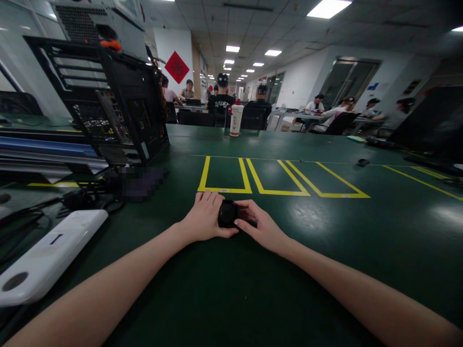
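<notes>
A small black rounded object (227,214) rests on or just above the dark green tabletop (231,284), between my two hands. Its exact kind cannot be made out. My left hand (205,215) is wrapped round its left side, with the thumb along the near edge. From the right, my right hand (257,223) grips the other side between thumb and fingers. Just beyond the hands, yellow tape outlines (226,191) mark several boxes on the table.
At the left stand an open black computer case (133,106), a long white device (54,255) and tangled black cables (83,195). A white cup with red print (236,120) stands near the far edge. A small dark ring-like item (362,162) lies right. People sit at tables beyond.
</notes>
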The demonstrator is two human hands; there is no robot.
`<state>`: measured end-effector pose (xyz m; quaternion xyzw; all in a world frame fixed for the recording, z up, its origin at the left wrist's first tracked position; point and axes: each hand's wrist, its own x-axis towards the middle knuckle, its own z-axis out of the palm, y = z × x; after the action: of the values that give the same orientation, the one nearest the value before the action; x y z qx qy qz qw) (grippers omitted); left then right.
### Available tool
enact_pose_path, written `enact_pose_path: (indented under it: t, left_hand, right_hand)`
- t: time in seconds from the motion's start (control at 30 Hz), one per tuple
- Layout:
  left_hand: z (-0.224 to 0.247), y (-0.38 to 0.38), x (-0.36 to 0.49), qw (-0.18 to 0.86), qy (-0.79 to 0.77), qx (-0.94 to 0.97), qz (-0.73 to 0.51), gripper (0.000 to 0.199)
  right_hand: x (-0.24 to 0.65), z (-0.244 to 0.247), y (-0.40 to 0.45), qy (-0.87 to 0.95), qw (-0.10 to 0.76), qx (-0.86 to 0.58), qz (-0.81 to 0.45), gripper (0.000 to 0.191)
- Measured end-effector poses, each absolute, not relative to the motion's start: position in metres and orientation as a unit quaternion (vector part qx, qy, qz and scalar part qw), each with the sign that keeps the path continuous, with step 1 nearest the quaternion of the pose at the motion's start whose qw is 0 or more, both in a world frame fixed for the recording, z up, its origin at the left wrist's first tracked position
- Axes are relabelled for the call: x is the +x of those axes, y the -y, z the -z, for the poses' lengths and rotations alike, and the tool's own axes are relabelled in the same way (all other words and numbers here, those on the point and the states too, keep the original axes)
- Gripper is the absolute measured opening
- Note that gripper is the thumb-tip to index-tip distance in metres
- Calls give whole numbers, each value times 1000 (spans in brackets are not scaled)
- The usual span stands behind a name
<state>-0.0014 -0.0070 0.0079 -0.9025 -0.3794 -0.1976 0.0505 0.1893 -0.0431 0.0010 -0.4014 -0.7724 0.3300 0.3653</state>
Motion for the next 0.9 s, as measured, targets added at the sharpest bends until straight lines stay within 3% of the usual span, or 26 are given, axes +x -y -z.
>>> enact_pose_path:
  t: [0.33,0.57,0.9]
  left_hand:
    - [-8,6,-1,44,383,-901,198,67]
    - [-8,7,0,47,380,-900,206,66]
    - [-10,9,-1,53,378,-903,200,67]
  right_hand:
    - [188,0,44,776,398,-373,-316,24]
    - [188,0,43,765,370,-401,-342,40]
    - [188,-2,43,753,407,-380,-350,22]
